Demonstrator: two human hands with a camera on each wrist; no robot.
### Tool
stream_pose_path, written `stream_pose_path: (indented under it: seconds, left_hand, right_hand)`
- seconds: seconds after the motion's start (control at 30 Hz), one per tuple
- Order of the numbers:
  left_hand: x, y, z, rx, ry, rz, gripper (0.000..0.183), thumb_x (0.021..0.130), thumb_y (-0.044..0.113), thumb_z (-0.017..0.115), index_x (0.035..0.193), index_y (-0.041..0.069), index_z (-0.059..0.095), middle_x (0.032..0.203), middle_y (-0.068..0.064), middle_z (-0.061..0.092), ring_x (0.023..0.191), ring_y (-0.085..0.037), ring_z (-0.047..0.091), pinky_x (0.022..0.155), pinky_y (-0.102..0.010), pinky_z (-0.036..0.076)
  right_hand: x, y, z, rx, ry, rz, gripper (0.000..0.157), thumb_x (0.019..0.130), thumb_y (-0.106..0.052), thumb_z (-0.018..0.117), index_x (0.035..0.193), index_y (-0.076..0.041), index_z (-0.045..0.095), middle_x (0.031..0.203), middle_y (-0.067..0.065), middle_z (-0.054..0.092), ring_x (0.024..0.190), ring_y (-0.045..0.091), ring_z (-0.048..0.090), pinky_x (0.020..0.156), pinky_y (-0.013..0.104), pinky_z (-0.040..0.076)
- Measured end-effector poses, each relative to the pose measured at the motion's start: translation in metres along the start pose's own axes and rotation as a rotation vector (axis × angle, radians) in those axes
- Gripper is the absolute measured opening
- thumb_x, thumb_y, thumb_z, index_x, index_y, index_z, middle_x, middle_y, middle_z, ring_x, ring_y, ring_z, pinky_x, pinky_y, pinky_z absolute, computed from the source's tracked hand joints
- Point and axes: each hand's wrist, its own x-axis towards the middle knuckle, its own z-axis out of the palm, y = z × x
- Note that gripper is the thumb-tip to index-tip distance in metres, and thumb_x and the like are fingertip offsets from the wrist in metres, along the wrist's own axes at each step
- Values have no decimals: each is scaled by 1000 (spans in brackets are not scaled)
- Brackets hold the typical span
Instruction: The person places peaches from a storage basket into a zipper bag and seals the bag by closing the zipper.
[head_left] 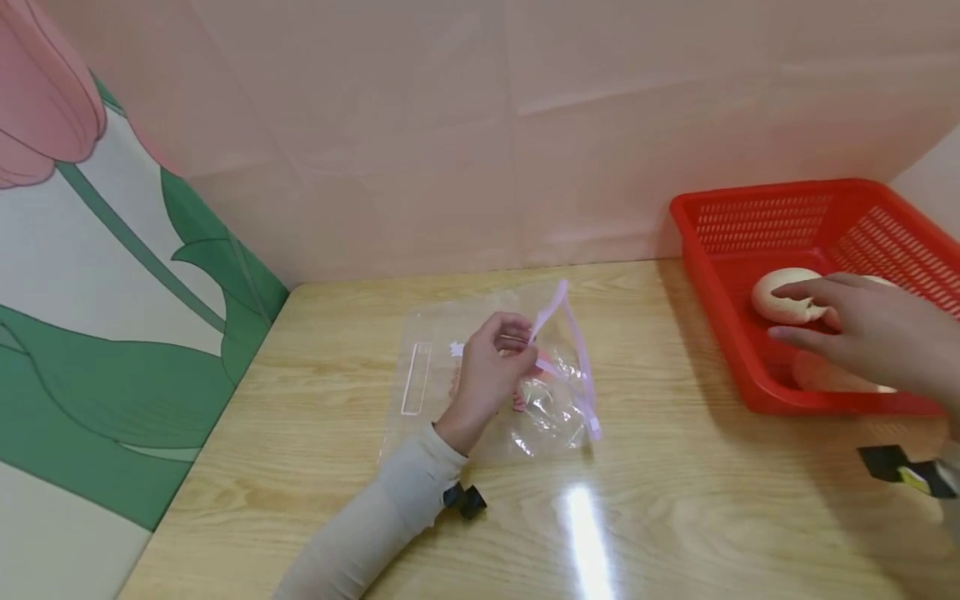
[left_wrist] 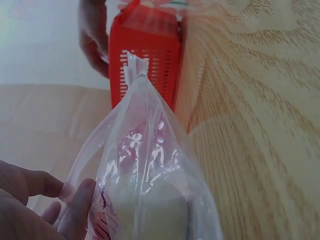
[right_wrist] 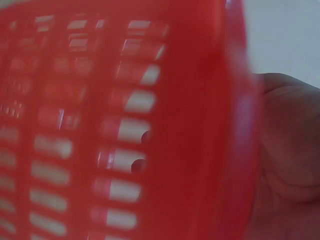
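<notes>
A clear zip bag [head_left: 525, 437] with a lilac zip strip [head_left: 586, 367] lies on the table, its mouth spread to the right. My left hand [head_left: 487, 375] pinches one side of that strip between thumb and fingers. Something pale with pinkish parts shows through the bag [left_wrist: 150, 155] in the left wrist view. My right hand [head_left: 877, 333] hangs over the red basket, thumb and fingers apart, beside a cream, round, bun-like thing [head_left: 780, 293]. Whether it touches this thing I cannot tell. In the right wrist view, the basket wall hides most of the hand [right_wrist: 290, 145].
The red slotted basket [head_left: 712, 325] stands at the right of the wooden table [head_left: 300, 433]. It also holds another pale thing, partly behind my hand, and a pinkish see-through item [head_left: 825, 375]. A pink covering [head_left: 420, 150] rises behind; a flower-printed panel [head_left: 97, 333] borders the left.
</notes>
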Motion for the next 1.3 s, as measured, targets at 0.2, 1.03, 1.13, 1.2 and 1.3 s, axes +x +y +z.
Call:
stream_pose_path:
  seconds: [0.2,1.03,1.13,1.2,1.3]
  left_hand:
    - [0,-3,3,10,-34,-6,30,85,-10,64,114,-1,61,110,-25,64,89,-20,66,75,-38,63]
    - [0,-2,3,2,-31,19,27,89,-6,64,116,-2,66,100,-19,65,80,-14,67,71,-37,64]
    - [0,-2,3,0,-33,22,27,89,-5,64,116,-1,66,100,-18,65,80,-12,66,71,-35,63]
    - [0,-2,3,1,-38,17,27,90,-5,64,117,-1,66,101,-18,65,83,-19,68,72,-36,63]
    - [0,-3,4,-3,-41,14,27,90,-4,65,117,-1,66,103,-20,65,87,-26,68,73,-38,63]
  right_hand:
    - [-3,15,-4,11,-8,42,96,84,-75,51,136,6,46,126,41,47,108,56,41,84,74,43]
    - [73,49,-36,145,-70,38,76,95,-49,60,138,11,43,134,42,43,106,54,45,84,73,43]
    - [76,52,-33,207,-68,84,78,95,-52,58,140,9,42,136,41,42,109,55,42,84,74,41]
    - [75,54,-29,246,-45,107,77,95,-53,56,140,7,42,135,40,43,110,54,43,84,72,41]
    - [74,59,-23,286,-48,128,81,93,-57,56,142,5,41,133,37,48,107,51,47,83,69,42]
